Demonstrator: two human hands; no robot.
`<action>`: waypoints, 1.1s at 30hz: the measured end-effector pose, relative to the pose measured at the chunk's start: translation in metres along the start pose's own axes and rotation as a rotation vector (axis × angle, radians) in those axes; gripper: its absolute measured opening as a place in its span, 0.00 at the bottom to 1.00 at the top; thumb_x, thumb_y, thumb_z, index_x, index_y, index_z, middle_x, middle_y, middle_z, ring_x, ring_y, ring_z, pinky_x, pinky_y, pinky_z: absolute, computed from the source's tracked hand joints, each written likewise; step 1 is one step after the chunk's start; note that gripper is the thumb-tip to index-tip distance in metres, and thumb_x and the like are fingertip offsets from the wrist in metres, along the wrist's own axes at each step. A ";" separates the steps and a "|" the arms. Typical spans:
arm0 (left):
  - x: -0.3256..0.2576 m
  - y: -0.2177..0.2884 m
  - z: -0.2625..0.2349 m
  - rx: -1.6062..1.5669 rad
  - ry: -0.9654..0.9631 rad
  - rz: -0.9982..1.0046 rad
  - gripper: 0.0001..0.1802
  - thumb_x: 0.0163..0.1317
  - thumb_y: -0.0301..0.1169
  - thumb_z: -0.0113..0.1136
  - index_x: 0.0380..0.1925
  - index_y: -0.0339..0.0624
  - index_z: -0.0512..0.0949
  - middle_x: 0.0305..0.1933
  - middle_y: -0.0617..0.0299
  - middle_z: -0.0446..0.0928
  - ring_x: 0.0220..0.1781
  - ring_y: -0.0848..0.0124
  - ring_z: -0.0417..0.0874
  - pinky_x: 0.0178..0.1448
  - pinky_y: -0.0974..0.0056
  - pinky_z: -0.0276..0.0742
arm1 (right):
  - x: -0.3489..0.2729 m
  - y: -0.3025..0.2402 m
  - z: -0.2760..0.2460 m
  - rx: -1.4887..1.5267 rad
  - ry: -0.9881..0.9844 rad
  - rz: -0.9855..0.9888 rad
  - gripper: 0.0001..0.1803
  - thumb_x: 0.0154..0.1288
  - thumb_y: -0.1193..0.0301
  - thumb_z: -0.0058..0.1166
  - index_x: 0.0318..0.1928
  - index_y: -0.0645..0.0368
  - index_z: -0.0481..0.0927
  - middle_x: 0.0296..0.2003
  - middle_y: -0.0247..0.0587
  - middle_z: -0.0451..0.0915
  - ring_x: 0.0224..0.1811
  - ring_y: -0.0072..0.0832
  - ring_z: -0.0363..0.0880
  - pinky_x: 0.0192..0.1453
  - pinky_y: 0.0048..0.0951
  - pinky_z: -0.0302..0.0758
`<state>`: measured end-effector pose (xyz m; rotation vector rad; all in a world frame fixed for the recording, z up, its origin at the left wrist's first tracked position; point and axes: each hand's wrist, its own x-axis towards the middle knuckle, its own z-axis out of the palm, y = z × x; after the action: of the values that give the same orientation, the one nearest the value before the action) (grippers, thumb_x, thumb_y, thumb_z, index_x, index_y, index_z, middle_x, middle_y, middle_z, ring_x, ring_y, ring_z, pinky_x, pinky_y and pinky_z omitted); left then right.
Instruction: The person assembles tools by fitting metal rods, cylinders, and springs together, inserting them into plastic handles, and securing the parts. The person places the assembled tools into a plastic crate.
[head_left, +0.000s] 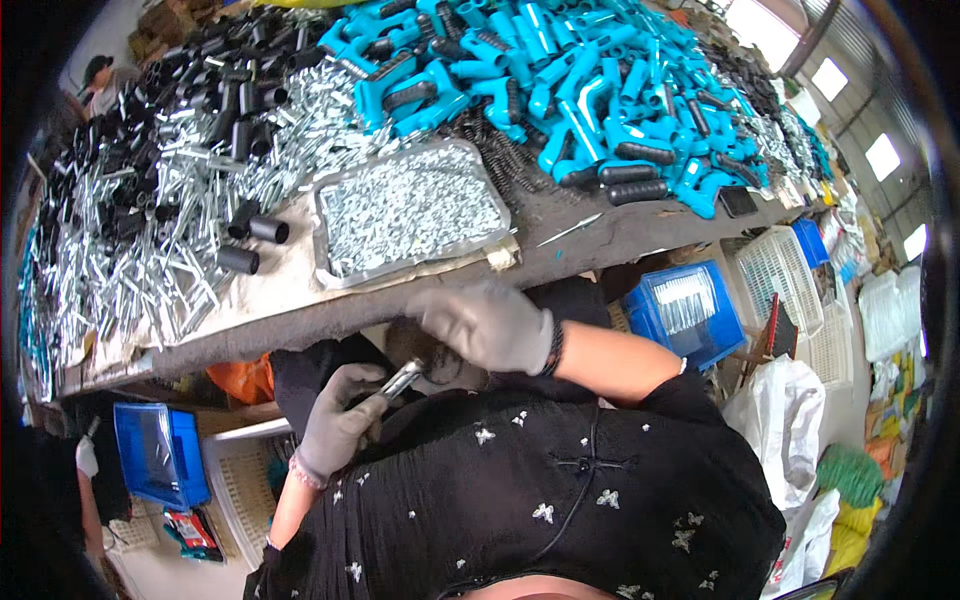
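My left hand (338, 420), in a grey glove, grips a short shiny metal tube (402, 379) below the table's front edge. My right hand (486, 323), also gloved in grey, closes over a dark round part (430, 358) at the tube's far end, just above my lap. Both hands meet at the tube. On the table above them lies a metal tray (333, 268) full of small silver screws. Left of it spread loose metal tubes (150, 260) and black sleeves (252, 230).
A big heap of blue plastic handles (560, 80) with black grips covers the table's far right. Blue crates (688, 312) (155, 450) and white baskets (775, 270) stand on the floor to either side. White sacks (790, 420) lie at the right. Another person (98, 80) stands far left.
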<state>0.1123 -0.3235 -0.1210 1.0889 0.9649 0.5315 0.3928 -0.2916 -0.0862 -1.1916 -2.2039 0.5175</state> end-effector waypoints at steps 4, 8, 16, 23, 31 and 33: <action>-0.006 -0.032 -0.018 0.176 0.232 0.252 0.14 0.68 0.24 0.57 0.53 0.39 0.70 0.43 0.64 0.78 0.33 0.82 0.74 0.33 0.75 0.69 | 0.051 0.064 -0.090 -0.180 0.574 0.139 0.15 0.71 0.62 0.51 0.51 0.56 0.81 0.39 0.53 0.84 0.43 0.52 0.83 0.46 0.48 0.79; -0.028 -0.026 -0.025 0.051 0.273 0.060 0.13 0.69 0.25 0.56 0.52 0.38 0.72 0.42 0.65 0.76 0.35 0.82 0.74 0.36 0.74 0.70 | 0.120 0.174 -0.185 -0.926 0.674 0.255 0.13 0.63 0.74 0.51 0.47 0.50 0.81 0.45 0.46 0.82 0.50 0.49 0.81 0.52 0.46 0.80; -0.040 -0.003 -0.004 0.025 0.317 0.054 0.11 0.68 0.29 0.57 0.49 0.39 0.74 0.34 0.68 0.75 0.26 0.81 0.71 0.29 0.73 0.67 | 0.151 0.248 -0.244 -1.340 0.085 0.138 0.11 0.63 0.68 0.53 0.44 0.47 0.85 0.42 0.45 0.83 0.47 0.42 0.83 0.49 0.44 0.80; -0.030 -0.023 -0.013 -0.063 0.245 0.072 0.13 0.69 0.30 0.60 0.49 0.37 0.73 0.37 0.67 0.73 0.31 0.81 0.70 0.33 0.73 0.68 | 0.106 0.102 -0.175 -0.254 0.589 0.074 0.31 0.73 0.53 0.54 0.59 0.72 0.70 0.44 0.63 0.81 0.46 0.54 0.82 0.50 0.48 0.77; -0.027 -0.033 -0.043 0.127 0.374 0.049 0.11 0.68 0.27 0.61 0.48 0.41 0.72 0.36 0.66 0.74 0.31 0.80 0.73 0.32 0.70 0.72 | 0.136 0.037 -0.061 -0.172 -0.031 -0.216 0.25 0.76 0.54 0.48 0.63 0.57 0.74 0.48 0.59 0.81 0.49 0.54 0.80 0.52 0.45 0.77; -0.048 -0.056 -0.077 0.020 0.542 0.073 0.14 0.68 0.26 0.55 0.53 0.43 0.70 0.37 0.69 0.71 0.33 0.78 0.71 0.34 0.68 0.70 | 0.152 0.024 -0.053 -0.377 -0.170 -0.217 0.22 0.77 0.58 0.45 0.61 0.56 0.76 0.44 0.55 0.82 0.47 0.49 0.80 0.50 0.44 0.78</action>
<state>0.0170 -0.3451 -0.1634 1.0186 1.4046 0.9056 0.3757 -0.1469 -0.0134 -1.1010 -2.6207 0.1178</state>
